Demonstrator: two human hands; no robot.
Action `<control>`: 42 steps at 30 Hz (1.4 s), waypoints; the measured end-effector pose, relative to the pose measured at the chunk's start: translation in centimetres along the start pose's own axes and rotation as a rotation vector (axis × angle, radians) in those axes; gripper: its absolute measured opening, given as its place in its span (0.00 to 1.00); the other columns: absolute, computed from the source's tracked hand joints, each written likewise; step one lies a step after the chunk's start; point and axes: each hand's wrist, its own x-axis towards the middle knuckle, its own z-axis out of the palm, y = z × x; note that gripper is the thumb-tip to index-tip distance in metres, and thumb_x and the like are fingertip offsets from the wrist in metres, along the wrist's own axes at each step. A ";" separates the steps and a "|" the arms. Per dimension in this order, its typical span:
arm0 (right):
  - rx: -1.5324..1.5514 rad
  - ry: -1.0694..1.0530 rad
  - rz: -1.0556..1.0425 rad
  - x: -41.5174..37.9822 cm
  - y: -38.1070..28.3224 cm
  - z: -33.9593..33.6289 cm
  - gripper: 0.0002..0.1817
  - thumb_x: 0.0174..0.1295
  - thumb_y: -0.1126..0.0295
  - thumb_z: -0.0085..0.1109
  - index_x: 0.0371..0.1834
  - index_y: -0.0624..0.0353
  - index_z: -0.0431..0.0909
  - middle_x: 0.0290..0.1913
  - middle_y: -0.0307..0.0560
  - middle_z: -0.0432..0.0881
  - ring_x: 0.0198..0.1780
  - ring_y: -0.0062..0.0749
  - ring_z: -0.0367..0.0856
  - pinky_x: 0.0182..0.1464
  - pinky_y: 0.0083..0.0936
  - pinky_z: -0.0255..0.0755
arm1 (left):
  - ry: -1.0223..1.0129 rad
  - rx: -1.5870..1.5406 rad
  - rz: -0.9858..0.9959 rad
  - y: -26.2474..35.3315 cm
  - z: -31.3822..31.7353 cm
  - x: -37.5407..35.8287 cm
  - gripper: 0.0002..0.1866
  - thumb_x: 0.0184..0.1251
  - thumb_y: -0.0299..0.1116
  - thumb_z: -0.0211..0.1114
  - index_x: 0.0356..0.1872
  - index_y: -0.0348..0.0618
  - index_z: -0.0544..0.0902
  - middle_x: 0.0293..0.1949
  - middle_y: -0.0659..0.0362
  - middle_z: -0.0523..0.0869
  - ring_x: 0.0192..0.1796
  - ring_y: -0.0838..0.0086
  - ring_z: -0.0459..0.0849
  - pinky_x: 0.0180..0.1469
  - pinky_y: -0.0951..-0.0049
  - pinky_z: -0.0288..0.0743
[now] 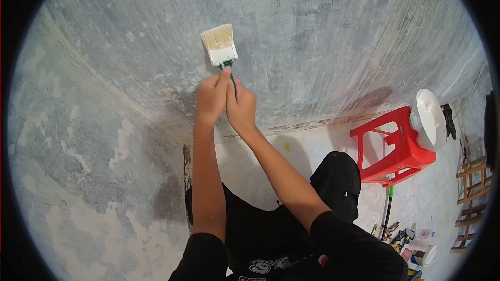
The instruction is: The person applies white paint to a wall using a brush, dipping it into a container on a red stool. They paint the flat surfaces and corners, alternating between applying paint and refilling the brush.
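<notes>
A wide paintbrush [221, 47] with pale bristles, a white ferrule and a green handle is held up in front of the grey, streaky wall [323, 36]. My left hand [209, 96] is closed around the upper handle, its thumb just below the ferrule. Close beside it, my right hand [241, 105] is closed on the lower part of the same handle. The bristles point up and overlap the wall in this view. White paint smears show on the ferrule.
To the right, a red plastic stool [393, 143] stands by the wall, bearing a white paint container [429, 119]. Several tools and bottles [409, 244] lie on the floor at lower right, near a green-tipped pole [388, 213]. A wooden rack [471, 192] is farther right. Another wall [78, 151] adjoins at left.
</notes>
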 end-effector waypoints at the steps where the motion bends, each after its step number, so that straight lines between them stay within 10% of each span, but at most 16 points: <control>1: -0.005 -0.013 0.067 0.2 0.8 0.8 0.17 0.76 0.63 0.53 0.42 0.67 0.84 0.27 0.65 0.81 0.26 0.58 0.83 0.30 0.38 0.73 | 0.009 0.003 0.008 -1.3 -0.2 1.0 0.27 0.79 0.50 0.60 0.29 0.34 0.87 0.22 0.61 0.83 0.26 0.79 0.76 0.33 0.70 0.74; 7: -0.002 0.020 0.230 -5.6 7.7 1.1 0.19 0.77 0.61 0.51 0.43 0.68 0.84 0.28 0.68 0.81 0.30 0.58 0.84 0.35 0.41 0.73 | 0.084 0.181 -0.010 -10.7 2.0 -0.9 0.28 0.76 0.49 0.64 0.22 0.33 0.82 0.17 0.62 0.76 0.24 0.81 0.70 0.28 0.71 0.67; 13: -0.119 -0.006 0.604 -15.8 15.3 -1.2 0.23 0.77 0.56 0.51 0.43 0.68 0.85 0.29 0.64 0.84 0.30 0.47 0.86 0.38 0.37 0.75 | -0.056 0.528 -0.248 -26.7 4.7 -5.3 0.30 0.70 0.56 0.65 0.27 0.30 0.86 0.22 0.45 0.85 0.25 0.60 0.85 0.34 0.59 0.76; 21: 0.131 0.100 0.521 -14.6 7.2 -3.1 0.22 0.79 0.59 0.50 0.44 0.70 0.85 0.31 0.55 0.88 0.34 0.25 0.83 0.40 0.29 0.76 | -0.475 -0.079 -0.597 -10.3 1.4 -6.3 0.23 0.76 0.48 0.63 0.33 0.35 0.89 0.28 0.57 0.88 0.31 0.74 0.84 0.37 0.70 0.76; 25: 0.114 0.064 0.161 -5.8 -1.3 -3.9 0.17 0.78 0.64 0.54 0.38 0.69 0.82 0.26 0.54 0.83 0.27 0.28 0.81 0.33 0.30 0.73 | -0.341 0.088 -0.063 0.8 -0.4 -4.8 0.24 0.80 0.47 0.60 0.30 0.35 0.85 0.25 0.63 0.83 0.29 0.80 0.77 0.35 0.74 0.73; 30: 0.074 0.070 0.021 4.3 -2.6 -2.9 0.17 0.77 0.63 0.53 0.36 0.67 0.82 0.24 0.58 0.79 0.24 0.38 0.79 0.30 0.33 0.71 | -0.114 -0.056 0.077 4.8 2.4 2.0 0.26 0.79 0.49 0.60 0.30 0.33 0.85 0.23 0.63 0.82 0.29 0.80 0.75 0.33 0.71 0.71; 42: -0.217 0.106 0.410 -11.1 17.9 -6.7 0.24 0.77 0.57 0.52 0.35 0.69 0.85 0.22 0.64 0.80 0.25 0.49 0.84 0.32 0.39 0.73 | -0.118 0.206 -0.150 -20.8 11.0 -3.7 0.30 0.75 0.54 0.62 0.29 0.31 0.87 0.22 0.51 0.84 0.27 0.72 0.81 0.34 0.65 0.74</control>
